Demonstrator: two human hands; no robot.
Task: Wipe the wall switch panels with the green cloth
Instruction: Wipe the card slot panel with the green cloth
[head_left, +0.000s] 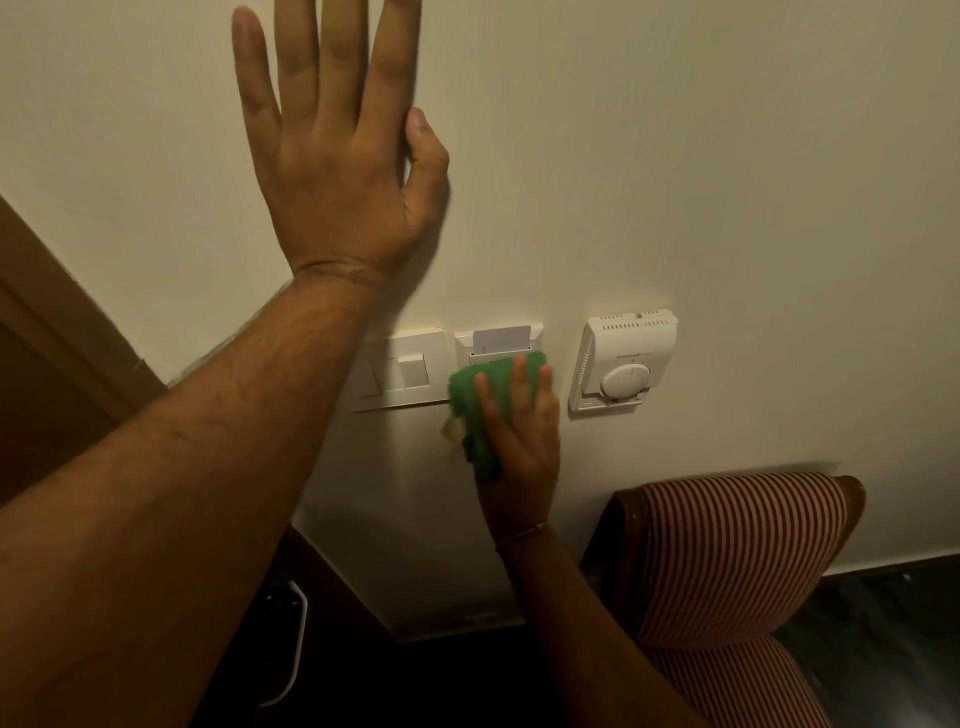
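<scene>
Pressing the green cloth (485, 410) flat over the key-card panel (498, 353) with closed fingers, the right hand (519, 441) wipes while the left hand (332, 171), fingers spread and empty, braces on the wall (675, 156), likely for balance.

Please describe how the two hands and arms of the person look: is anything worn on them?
Both forearms are bare, with no sleeves in view. The left hand wears no ring or watch that I can see. The right hand has a thin thread-like band around its wrist. No gloves on either.

left hand (332, 171) fingertips beyond top edge
</scene>
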